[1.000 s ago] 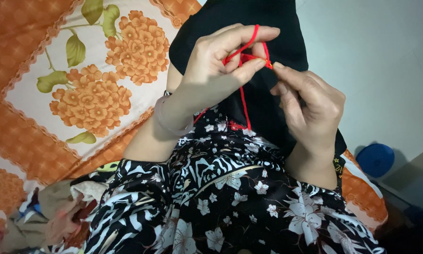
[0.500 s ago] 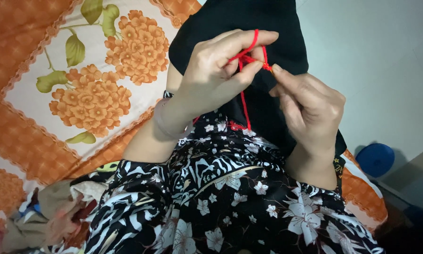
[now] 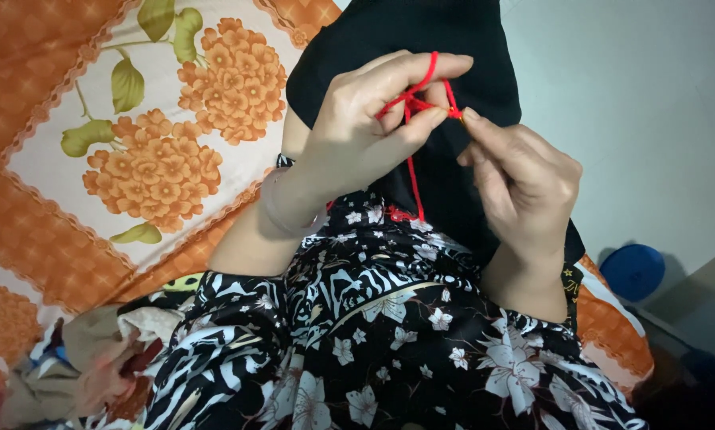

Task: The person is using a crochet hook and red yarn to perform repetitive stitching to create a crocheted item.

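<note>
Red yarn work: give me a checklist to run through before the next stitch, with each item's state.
1. Red yarn runs over the left hand index finger: ok.
2. Left thumb pinches the small worked piece under that finger: ok.
3. Right hand fingertips meet the yarn at the working point: ok.
4. Hook or needle in the right hand: cannot tell, only a tiny tip shows.
5. Yarn tail hangs freely down over the black cloth: ok.
6. Yarn supply free of tangles: cannot tell, it drops out of sight by the patterned sleeves.

both hands (image 3: 453, 151) raised together, fingertips pinched and meeting.
</note>
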